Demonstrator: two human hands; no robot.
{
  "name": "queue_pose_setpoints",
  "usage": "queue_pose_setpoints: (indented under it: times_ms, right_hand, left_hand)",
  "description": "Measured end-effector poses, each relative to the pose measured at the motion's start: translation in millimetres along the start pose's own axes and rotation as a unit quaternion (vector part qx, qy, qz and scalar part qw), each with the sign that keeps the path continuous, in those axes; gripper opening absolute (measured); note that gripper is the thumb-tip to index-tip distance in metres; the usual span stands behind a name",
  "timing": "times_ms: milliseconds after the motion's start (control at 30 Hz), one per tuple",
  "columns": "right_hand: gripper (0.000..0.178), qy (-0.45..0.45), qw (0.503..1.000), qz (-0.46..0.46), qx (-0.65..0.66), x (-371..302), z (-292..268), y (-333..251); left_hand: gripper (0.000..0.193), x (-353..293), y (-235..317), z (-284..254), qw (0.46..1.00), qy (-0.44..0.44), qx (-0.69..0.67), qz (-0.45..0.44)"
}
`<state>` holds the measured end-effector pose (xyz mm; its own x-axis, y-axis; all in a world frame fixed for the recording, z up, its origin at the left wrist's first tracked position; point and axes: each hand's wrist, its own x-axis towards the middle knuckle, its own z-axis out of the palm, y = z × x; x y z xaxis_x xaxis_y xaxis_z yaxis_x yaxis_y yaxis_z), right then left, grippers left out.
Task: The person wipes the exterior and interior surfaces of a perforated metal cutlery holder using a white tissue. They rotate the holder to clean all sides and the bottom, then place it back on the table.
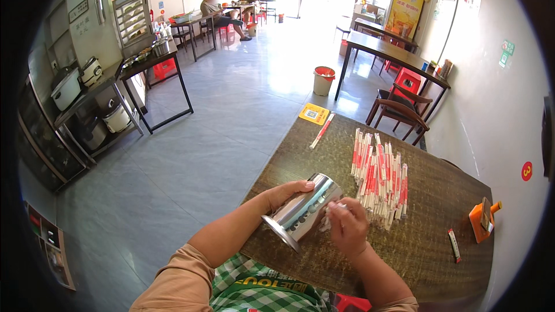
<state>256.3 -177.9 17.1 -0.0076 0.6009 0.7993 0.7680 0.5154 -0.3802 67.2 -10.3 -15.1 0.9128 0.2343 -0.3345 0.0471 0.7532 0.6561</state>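
Observation:
My left hand (284, 194) grips a shiny metal cylinder (302, 215), tilted over the near edge of the table, with its wide flanged end toward me. Dark markings and holes show on its side. Against the cylinder's right side, my right hand (350, 229) is closed on a crumpled white tissue (325, 223), mostly hidden by the fingers. Just beyond that hand lies a pile of paper-wrapped chopsticks (378, 176) with red and white sleeves. One wrapped pair of chopsticks (322, 131) lies apart near the far left corner, beside a yellow code card (314, 114).
The dark wooden table (289, 164) also carries an orange box (480, 222) and a small packet (454, 246) at the right. Beyond stand a wooden chair (400, 108), another table (381, 46) and a bin (324, 81). Cookers (68, 88) stand left; two people sit far back.

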Motion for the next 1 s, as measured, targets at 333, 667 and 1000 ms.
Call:
queue_pose_setpoints:
  times_ms: [333,667,1000]
  right_hand:
    - [0.023,0.005,1.000,0.023,-0.001,-7.6,2.8,5.5]
    - [0.025,-0.021,1.000,-0.007,0.010,0.0,0.0,-10.1]
    - [0.024,0.012,0.999,0.037,0.018,-2.1,5.8,-8.4]
  left_hand:
    - [0.072,-1.8,1.0,7.8,1.000,0.001,0.010,0.014]
    - [0.073,3.7,-1.9,0.3,0.999,0.009,0.030,0.012]
    - [0.083,-5.0,2.3,17.2,0.995,0.068,0.066,0.024]
